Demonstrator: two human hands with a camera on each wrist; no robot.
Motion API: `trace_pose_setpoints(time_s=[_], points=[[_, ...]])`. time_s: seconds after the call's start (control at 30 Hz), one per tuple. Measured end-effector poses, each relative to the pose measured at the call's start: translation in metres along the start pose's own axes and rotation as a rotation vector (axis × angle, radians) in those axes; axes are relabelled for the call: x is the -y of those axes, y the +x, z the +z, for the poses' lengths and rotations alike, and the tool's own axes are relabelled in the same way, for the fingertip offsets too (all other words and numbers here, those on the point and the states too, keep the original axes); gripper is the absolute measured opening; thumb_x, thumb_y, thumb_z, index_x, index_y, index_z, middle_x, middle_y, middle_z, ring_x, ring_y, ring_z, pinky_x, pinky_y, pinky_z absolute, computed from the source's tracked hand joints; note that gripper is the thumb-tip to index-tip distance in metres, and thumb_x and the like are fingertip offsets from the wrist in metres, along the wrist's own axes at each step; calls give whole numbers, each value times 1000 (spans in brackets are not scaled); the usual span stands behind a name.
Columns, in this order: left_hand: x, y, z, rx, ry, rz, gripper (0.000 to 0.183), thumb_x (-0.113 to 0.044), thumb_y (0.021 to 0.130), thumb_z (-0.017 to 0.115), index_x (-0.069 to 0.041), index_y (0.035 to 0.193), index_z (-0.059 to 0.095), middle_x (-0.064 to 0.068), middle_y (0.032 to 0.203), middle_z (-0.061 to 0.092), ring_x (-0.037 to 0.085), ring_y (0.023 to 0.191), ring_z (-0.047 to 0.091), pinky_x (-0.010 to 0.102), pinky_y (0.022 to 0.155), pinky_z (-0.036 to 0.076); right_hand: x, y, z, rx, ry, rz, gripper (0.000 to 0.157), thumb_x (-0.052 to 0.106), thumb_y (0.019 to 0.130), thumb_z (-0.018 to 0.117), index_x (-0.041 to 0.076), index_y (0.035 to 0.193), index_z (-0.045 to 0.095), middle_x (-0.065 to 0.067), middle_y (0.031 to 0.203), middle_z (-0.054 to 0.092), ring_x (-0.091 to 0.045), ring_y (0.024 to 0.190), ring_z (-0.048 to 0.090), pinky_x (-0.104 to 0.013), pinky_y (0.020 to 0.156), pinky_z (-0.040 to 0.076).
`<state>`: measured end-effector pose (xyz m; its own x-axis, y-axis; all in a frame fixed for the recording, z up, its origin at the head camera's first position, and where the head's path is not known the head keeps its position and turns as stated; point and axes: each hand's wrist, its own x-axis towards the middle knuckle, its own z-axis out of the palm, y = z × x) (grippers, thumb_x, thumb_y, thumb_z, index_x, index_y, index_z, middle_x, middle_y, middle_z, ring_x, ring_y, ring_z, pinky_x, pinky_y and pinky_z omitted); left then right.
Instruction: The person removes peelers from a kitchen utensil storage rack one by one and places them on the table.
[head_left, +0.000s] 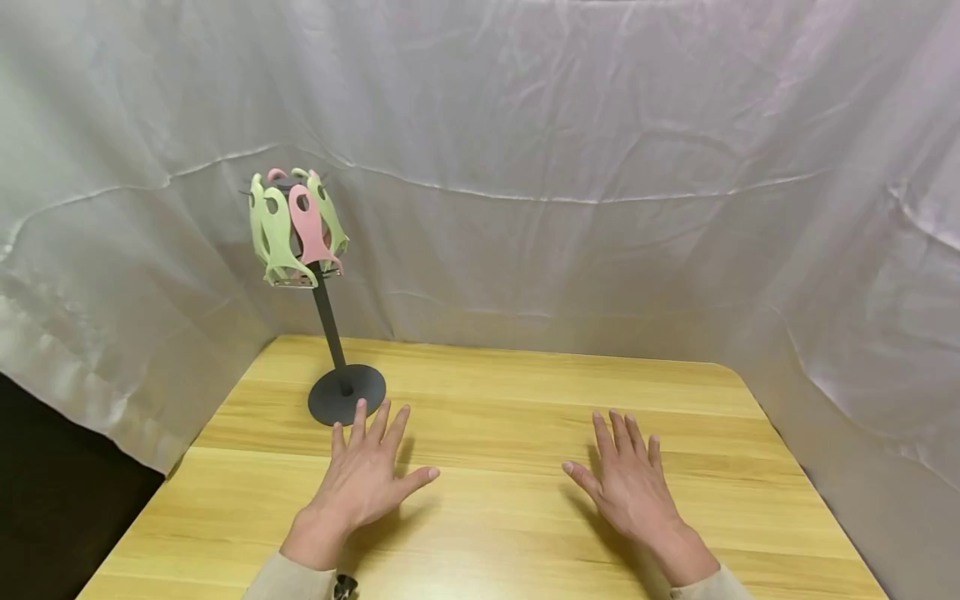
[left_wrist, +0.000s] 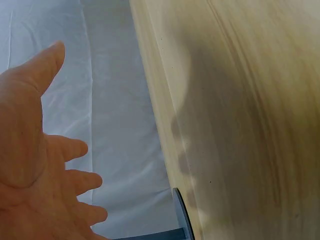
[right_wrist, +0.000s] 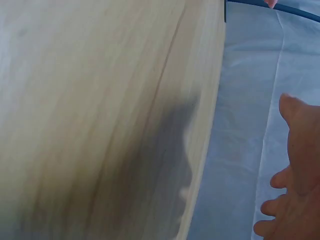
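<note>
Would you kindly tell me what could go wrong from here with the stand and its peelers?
The left hand hovers near the round base of the stand, so a forward sweep might knock it. The peelers hang high, so a bump could tip the stand over. They also crowd together, so taking one might dislodge a neighbour.

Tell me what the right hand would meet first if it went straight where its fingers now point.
The right hand would probably meet the pale curtain behind the wood-grain table; nothing visible stands between, though depth is unclear.
</note>
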<state>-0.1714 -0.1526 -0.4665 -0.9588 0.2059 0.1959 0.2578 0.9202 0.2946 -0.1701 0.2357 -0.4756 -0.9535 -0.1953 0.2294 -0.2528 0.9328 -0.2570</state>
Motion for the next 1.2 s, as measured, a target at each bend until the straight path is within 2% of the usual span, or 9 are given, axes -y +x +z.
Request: trace_pose_setpoints(time_s=[0.1,0.33,0.47,0.6,0.8,1.0,1.2], points=[[0,1,1,-33,-14,-2,97,-73,93,64,-11,163,40,24,168,35,53,158,20,78,119,21,1,1,1,-27,23,-13,85,58,107,52,-3,163,29,-34,168,25,-57,155,22,-79,118,21],[5,7,2,-116,-112,-23,77,-52,102,66,-2,157,47,27,161,44,50,153,35,66,120,34,9,4,0,-101,193,13,65,35,112,53,-10,157,37,-36,160,37,-57,145,40,-72,113,38],[9,10,0,-159,-208,-66,63,-39,105,67,0,152,52,26,156,52,48,148,44,63,119,39,17,5,2,-99,289,46,56,25,111,55,-9,154,43,-34,157,45,-56,142,45,-70,113,39],[16,11,-3,-207,-286,-131,52,-30,105,66,-1,147,57,21,150,59,45,141,52,61,113,46,29,6,9,-97,388,70,47,20,111,54,-6,150,50,-31,151,55,-53,136,55,-65,108,49],[28,19,-9,-254,-365,-241,43,-27,108,61,-4,144,60,21,147,60,46,130,59,62,107,49,47,6,20,-67,532,126,41,21,113,52,-1,147,58,-24,140,66,-42,126,66,-55,99,58],[45,29,-17,-305,-410,-326,43,-26,109,57,-1,143,59,26,146,59,50,133,56,63,108,48,61,7,30,-22,581,161,38,18,111,55,1,145,62,-16,133,71,-27,116,69,-44,94,59],[59,40,-22,-331,-419,-365,44,-28,109,54,-1,144,59,26,146,60,48,136,55,62,111,46,71,8,38,24,631,183,37,18,110,57,3,143,64,-15,133,72,-29,120,70,-46,98,59]])
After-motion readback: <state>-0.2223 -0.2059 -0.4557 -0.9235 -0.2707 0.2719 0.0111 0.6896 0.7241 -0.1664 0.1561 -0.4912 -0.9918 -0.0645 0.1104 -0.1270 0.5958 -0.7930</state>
